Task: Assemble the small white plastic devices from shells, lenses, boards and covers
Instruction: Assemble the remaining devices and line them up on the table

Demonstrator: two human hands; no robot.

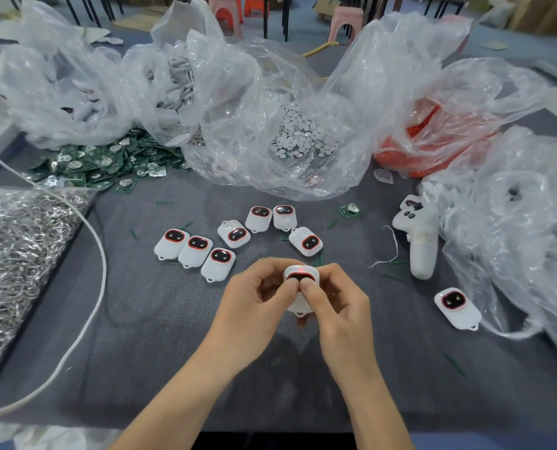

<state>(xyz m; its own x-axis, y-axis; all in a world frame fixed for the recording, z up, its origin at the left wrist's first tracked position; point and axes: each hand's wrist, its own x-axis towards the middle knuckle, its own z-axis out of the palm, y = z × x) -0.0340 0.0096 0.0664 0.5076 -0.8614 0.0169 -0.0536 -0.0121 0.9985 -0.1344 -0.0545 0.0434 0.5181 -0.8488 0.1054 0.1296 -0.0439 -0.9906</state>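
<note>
At the left edge of the frame one bag of metal rings lies full. Up and to its right a heap of green boards holds too many to count. Judging by these stocks, most of the assembly is still ahead.

In the middle of the frame, seven finished devices lie face up in a loose arc on the grey table. Just below them, lower centre, the left hand and the right hand hold the device in work between them. The fingers of both hands curl round its white shell, and both thumbs press on its dark face. A red light shows near its top edge, so it looks closed or nearly closed.

Above centre an open bag holds white discs, also too many to count. Right of centre lie one loose board and one white controller. At lower right an eighth finished device lies alone, touching crumpled plastic. That makes eight laid down and one in hand. At upper right sits one bag of red parts.
</note>
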